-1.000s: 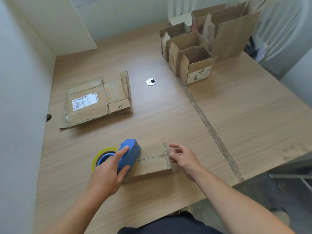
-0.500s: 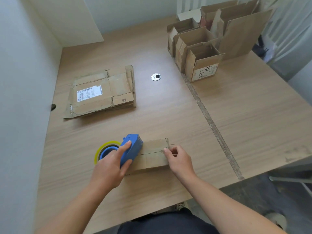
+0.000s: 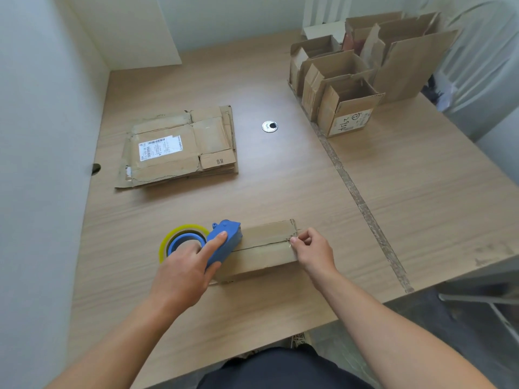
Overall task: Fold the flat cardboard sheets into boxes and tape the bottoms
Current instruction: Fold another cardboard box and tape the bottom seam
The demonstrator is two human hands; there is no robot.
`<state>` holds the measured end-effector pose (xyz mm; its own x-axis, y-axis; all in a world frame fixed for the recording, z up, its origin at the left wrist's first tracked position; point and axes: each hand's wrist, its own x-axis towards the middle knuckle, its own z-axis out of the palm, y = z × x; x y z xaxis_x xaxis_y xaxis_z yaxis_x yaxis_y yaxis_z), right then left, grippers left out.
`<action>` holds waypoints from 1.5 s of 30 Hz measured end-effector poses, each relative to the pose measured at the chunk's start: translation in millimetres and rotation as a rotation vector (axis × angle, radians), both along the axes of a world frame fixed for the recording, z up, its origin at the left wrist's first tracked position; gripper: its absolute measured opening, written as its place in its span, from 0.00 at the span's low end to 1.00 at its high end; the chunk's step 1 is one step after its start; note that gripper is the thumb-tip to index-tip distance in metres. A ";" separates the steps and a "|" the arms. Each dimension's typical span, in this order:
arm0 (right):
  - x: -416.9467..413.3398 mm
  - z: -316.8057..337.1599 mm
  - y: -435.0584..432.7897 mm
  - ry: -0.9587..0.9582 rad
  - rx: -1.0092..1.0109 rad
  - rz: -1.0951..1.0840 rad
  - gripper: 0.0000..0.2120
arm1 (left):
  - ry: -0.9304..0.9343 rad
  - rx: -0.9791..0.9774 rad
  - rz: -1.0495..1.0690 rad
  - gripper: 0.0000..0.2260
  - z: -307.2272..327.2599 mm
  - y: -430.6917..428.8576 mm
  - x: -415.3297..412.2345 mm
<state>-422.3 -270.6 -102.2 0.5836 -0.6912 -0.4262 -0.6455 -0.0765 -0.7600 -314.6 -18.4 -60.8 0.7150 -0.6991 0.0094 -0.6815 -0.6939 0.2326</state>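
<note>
A small cardboard box (image 3: 264,248) lies bottom up on the wooden table (image 3: 280,192) near the front edge, its two flaps meeting along a middle seam. My left hand (image 3: 185,270) grips a blue tape dispenser (image 3: 224,244) with a yellow-edged tape roll (image 3: 179,240), pressed on the box's left end, forefinger stretched along its top. My right hand (image 3: 311,251) pinches the tape end at the box's right edge. A stack of flat cardboard sheets (image 3: 179,147) lies at the left, farther back.
Several folded open boxes (image 3: 345,105) stand in a row at the back right, with taller cartons (image 3: 407,51) behind them. A round metal cable grommet (image 3: 270,126) sits mid-table. A rough seam strip (image 3: 359,203) runs down the table. A white wall (image 3: 42,164) borders the left.
My right hand closed from spread fingers into a pinch on the tape at the box's right edge. The dispenser stays at the left end. The camera tilted slightly.
</note>
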 end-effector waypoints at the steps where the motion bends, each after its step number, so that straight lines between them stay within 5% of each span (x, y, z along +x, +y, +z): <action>1: 5.4 2.0 -1.9 0.023 0.008 0.008 0.09 | 0.051 0.021 0.023 0.31 1.9 3.2 3.1; 5: 23.5 -0.3 8.5 0.136 -0.069 0.079 0.25 | 0.209 -0.030 0.058 0.29 2.6 9.9 7.8; 12: 31.1 -8.9 19.3 0.122 -0.177 0.026 0.18 | 0.208 -0.153 0.046 0.30 -6.4 17.8 5.5; 17: 52.4 0.9 4.5 0.180 -0.263 0.127 0.23 | 0.194 -0.223 0.104 0.28 6.8 25.5 13.0; 24: 56.9 45.9 71.6 0.190 -0.708 0.476 0.33 | 0.299 -0.303 0.308 0.28 22.8 44.5 48.4; 28: 48.3 26.3 118.6 0.333 -0.688 0.726 0.41 | 0.354 -0.249 0.327 0.28 25.9 52.1 58.3; 45: 59.2 13.9 119.0 0.297 -0.660 0.644 0.33 | 0.411 -0.370 0.317 0.27 11.6 66.1 53.7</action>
